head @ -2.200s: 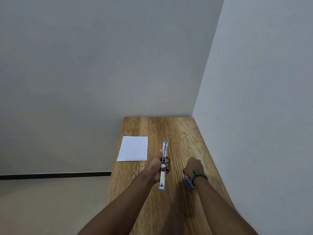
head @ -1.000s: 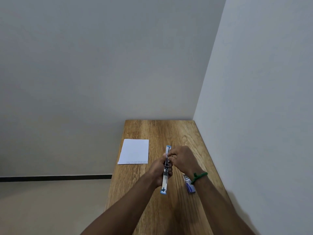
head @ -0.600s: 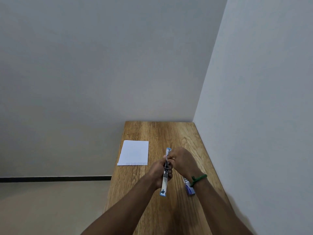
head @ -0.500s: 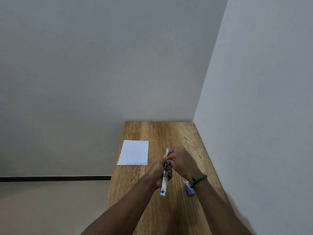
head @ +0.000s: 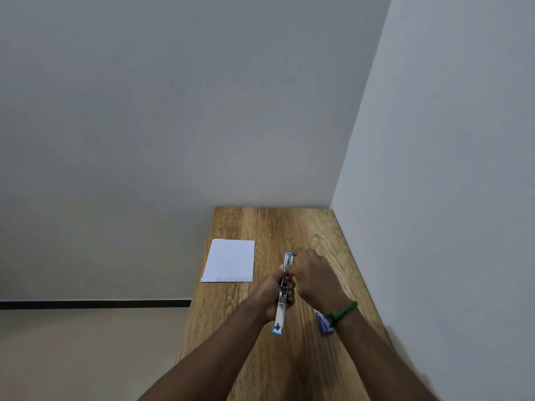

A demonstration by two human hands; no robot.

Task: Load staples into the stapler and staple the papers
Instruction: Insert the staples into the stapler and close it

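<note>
My left hand (head: 272, 296) grips the opened stapler (head: 280, 312) round its middle, over the table (head: 289, 227) at 12 o'clock. My right hand (head: 314, 280) has bent fingers at its far end; whether they pinch staples, I cannot tell. Stiff, light, slick metal, I judge: hold its sides.
</note>
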